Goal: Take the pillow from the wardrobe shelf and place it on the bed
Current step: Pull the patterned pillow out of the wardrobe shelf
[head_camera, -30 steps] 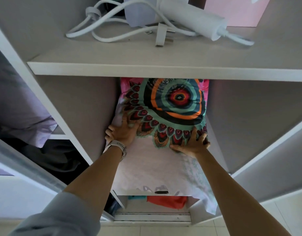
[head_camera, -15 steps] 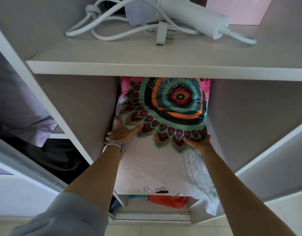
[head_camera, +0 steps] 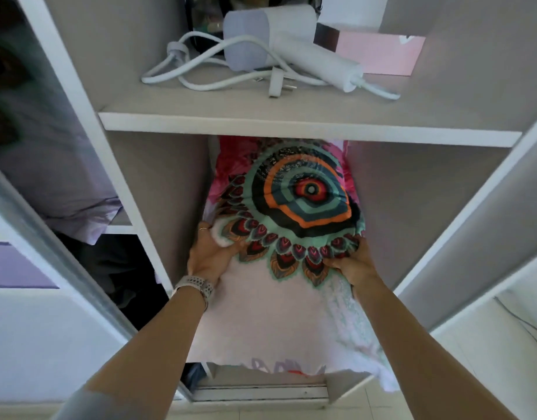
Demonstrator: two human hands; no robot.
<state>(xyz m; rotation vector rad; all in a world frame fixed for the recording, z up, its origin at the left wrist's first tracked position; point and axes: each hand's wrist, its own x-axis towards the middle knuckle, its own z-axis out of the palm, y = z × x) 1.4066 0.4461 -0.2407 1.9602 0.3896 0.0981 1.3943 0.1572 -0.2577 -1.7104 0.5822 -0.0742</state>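
The pillow (head_camera: 294, 207) lay on the wardrobe's lower shelf, its near end overhanging the shelf's front edge. The left hand (head_camera: 209, 253) and right hand (head_camera: 349, 262) each clenched bunched cover near the pillow's 2 side edges. Pulled by loose fabric alone, the cover might slip, or the pillow snag under the upper shelf (head_camera: 291, 125).

A single head-worn wide-angle camera looked forward and down into the wardrobe from close range, its view bending the shelf (head_camera: 306, 125) edges. Both forearms entered from the bottom edge, reaching away from the lens. The floor showed along the lower border. No second view existed.
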